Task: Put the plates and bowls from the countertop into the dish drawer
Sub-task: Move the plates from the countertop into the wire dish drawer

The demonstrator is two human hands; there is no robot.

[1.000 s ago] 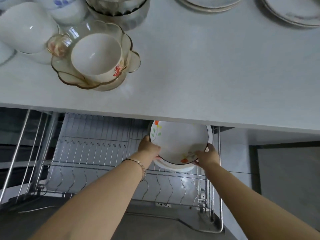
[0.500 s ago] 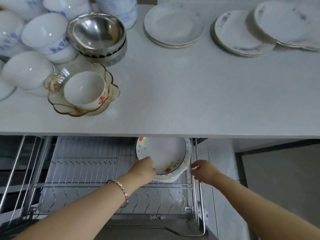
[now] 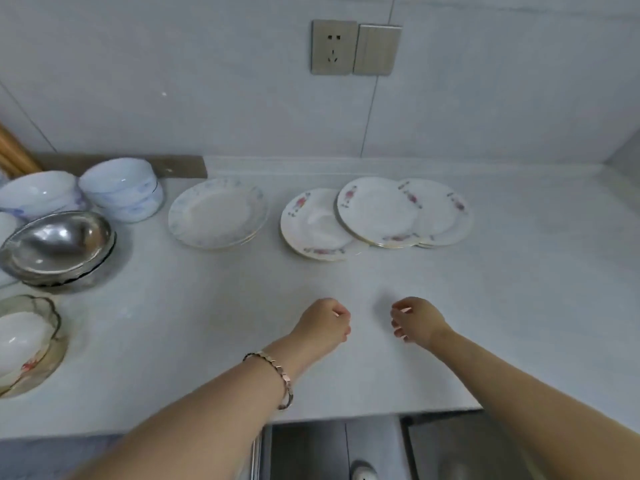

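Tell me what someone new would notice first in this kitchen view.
Two empty hands, left hand and right hand, hover over the bare middle of the countertop. Behind them lie overlapping floral plates, with a paler plate stack to their left. A shiny steel bowl sits among white bowls at far left.

Soft, even daylight-like light is filling scene; no hard glare on countertop (image 3: 502, 306). Steel bowl (image 3: 57, 245) is showing bright reflections inside and is casting soft shadow toward right. Faint shadows are lying under plates (image 3: 377, 216). Wide-angle lens is bending wall lines and outlet (image 3: 333, 47) at edges. Forearms at bottom are looking blurred; whole picture is slightly soft.
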